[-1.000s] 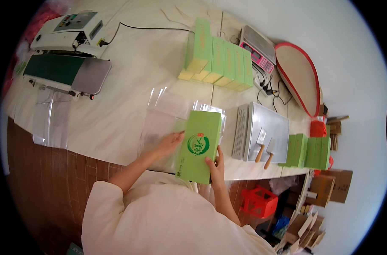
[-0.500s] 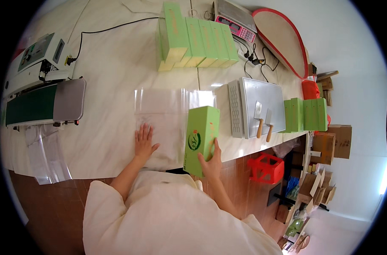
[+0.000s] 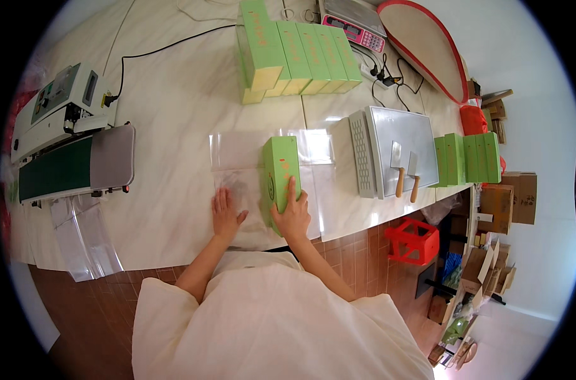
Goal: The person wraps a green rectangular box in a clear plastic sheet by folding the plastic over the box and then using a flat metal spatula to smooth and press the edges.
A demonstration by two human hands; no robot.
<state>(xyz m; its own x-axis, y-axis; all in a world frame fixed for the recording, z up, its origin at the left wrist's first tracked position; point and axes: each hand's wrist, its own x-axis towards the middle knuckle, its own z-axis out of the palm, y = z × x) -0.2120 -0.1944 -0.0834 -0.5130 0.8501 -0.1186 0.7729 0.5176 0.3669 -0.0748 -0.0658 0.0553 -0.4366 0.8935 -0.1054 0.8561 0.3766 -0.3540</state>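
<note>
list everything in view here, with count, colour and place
green box: one, green, under the right hand
plastic sheets: several, clear, beneath that box
box row: at least five, green, table's far side
box group: about five, green, right end
metal tray: one, silver, right of centre
spatulas: two, wooden-handled, on that tray
scale: one, grey-pink, far right
rimmed tray: one, beige-red, beside scale
belt machine: one, white-green, left
cardboard boxes: several, brown, right
red crate: one, red, floor right
table: one, cream marbled, centre
left hand: one, bare, flat on plastic
right hand: one, bare, gripping green box
</note>
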